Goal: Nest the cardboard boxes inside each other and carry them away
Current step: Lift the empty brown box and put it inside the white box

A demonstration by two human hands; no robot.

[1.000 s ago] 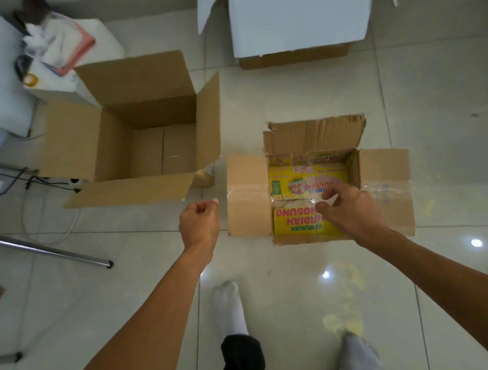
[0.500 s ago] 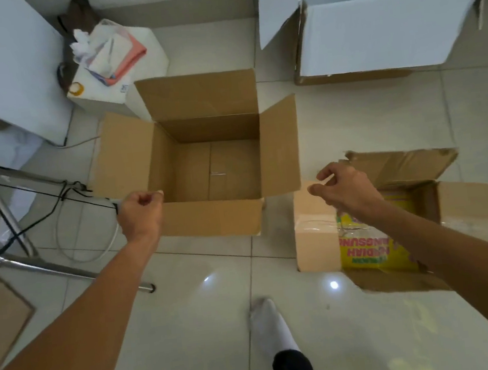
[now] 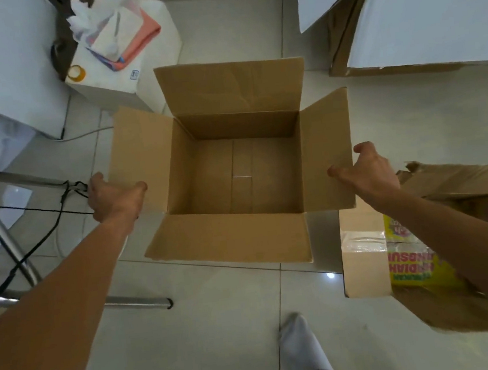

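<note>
A medium brown cardboard box (image 3: 229, 87) stands open on the tiled floor in front of me, empty, all flaps spread. My left hand (image 3: 114, 198) grips the edge of its left flap, thumb on top. My right hand (image 3: 368, 171) grips the edge of its right flap, thumb on the inner face. A smaller worn box with a yellow printed side (image 3: 362, 262) lies open at the lower right, partly under my right forearm. A large white-sided box (image 3: 424, 18) stands open at the top right.
A small white box holding tissues, cloth and a tape roll (image 3: 120, 47) sits just behind the brown box. A white cabinet panel (image 3: 3, 59), metal legs (image 3: 0, 228) and black cables are at the left. My socked foot (image 3: 301, 344) is below.
I have stepped left and leaned over the brown box. Both hands left the small yellow-printed box and moved onto the brown box's side flaps, closing on them.
</note>
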